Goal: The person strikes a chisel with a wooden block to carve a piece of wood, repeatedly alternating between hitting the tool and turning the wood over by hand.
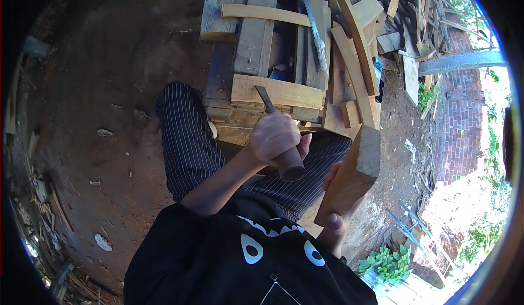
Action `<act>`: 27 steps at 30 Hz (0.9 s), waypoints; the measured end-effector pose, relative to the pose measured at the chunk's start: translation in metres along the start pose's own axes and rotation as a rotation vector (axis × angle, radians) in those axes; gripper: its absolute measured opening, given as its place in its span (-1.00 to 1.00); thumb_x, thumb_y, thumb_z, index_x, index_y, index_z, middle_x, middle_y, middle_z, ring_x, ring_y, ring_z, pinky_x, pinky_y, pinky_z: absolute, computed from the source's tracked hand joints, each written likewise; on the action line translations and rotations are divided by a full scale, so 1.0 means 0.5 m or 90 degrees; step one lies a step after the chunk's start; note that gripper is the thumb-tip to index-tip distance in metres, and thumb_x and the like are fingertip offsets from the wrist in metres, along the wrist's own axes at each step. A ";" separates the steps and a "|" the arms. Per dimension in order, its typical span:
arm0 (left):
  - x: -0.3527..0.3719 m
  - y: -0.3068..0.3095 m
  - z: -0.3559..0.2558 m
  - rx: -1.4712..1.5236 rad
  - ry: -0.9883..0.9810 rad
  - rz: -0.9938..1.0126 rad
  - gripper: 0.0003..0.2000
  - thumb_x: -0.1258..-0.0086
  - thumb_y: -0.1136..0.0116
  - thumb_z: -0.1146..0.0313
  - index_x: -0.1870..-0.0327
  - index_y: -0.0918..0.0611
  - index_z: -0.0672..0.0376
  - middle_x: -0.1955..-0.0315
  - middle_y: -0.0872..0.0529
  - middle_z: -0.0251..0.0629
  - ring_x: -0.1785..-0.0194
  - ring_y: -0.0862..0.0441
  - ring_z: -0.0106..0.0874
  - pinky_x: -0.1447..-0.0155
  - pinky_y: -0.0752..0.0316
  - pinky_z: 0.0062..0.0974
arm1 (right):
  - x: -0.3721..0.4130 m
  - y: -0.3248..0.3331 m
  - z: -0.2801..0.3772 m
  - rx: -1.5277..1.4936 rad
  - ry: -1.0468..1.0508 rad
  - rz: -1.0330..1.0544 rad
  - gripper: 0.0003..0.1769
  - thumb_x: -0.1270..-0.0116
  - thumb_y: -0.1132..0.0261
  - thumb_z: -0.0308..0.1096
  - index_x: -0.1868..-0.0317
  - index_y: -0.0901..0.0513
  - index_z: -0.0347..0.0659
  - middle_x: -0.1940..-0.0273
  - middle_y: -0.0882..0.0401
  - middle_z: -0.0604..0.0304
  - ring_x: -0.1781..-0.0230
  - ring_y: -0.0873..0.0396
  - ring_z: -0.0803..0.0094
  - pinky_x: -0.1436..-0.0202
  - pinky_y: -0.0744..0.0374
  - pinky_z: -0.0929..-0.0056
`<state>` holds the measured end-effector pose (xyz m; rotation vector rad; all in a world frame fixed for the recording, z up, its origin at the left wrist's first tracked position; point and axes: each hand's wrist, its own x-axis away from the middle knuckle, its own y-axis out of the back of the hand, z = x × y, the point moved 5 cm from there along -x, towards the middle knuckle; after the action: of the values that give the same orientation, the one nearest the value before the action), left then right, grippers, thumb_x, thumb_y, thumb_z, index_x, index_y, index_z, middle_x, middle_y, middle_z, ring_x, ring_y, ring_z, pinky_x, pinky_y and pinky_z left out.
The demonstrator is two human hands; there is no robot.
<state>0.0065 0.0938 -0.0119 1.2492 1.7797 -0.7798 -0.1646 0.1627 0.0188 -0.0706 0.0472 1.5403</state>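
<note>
My left hand [277, 137] is wrapped round a chisel [289, 163]. The narrow blade points up and away from me, over the near side of a light wooden piece [278, 91] lying across the bench, and the handle's butt end sticks out below my fist. On the other side, my right hand [337, 224] grips a thick wooden block [349, 174], held tilted with one end raised. Fingers show at its left side and the thumb lower down; the rest of the hand is hidden behind it. Block and chisel are apart.
Between my knees stands a rough plank bench [254, 43]. Another wooden strip [266, 13] lies across it, with a bluish metal rod [315, 35] alongside. Curved wooden pieces [357, 37] are piled at right. Farther right are scrap wood and a brick wall [461, 108]; dirt ground [109, 114] lies left.
</note>
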 end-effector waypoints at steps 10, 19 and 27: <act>0.000 0.000 0.002 0.000 0.010 -0.006 -0.83 -0.11 -0.22 0.59 0.57 -0.49 0.12 0.68 -0.57 -0.30 0.61 -0.61 -0.36 0.45 -0.54 -0.48 | 0.003 0.004 -0.001 0.087 -0.010 0.026 0.32 0.25 -0.49 0.23 -0.38 -0.11 -0.49 -0.14 -0.34 -0.01 -0.16 -0.38 0.25 -0.24 -0.36 0.27; -0.003 0.006 0.005 -0.008 0.038 -0.016 -0.84 -0.09 -0.22 0.58 0.57 -0.49 0.11 0.68 -0.58 -0.30 0.62 -0.59 -0.36 0.47 -0.51 -0.49 | 0.010 0.003 -0.008 0.081 -0.006 0.022 0.35 0.28 -0.50 0.24 -0.38 -0.10 -0.49 -0.12 -0.35 0.01 -0.12 -0.39 0.27 -0.19 -0.38 0.30; 0.001 0.000 0.005 -0.001 0.024 -0.017 -0.81 -0.07 -0.23 0.59 0.59 -0.46 0.10 0.69 -0.57 -0.30 0.63 -0.59 -0.35 0.48 -0.51 -0.48 | 0.017 -0.001 -0.002 0.100 0.085 0.029 0.28 0.27 -0.54 0.23 -0.33 -0.20 -0.48 0.02 -0.45 0.04 0.02 -0.48 0.29 -0.10 -0.43 0.36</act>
<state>0.0072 0.0919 -0.0136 1.2482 1.8314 -0.7741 -0.1637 0.1709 0.0170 -0.0484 0.2770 1.5707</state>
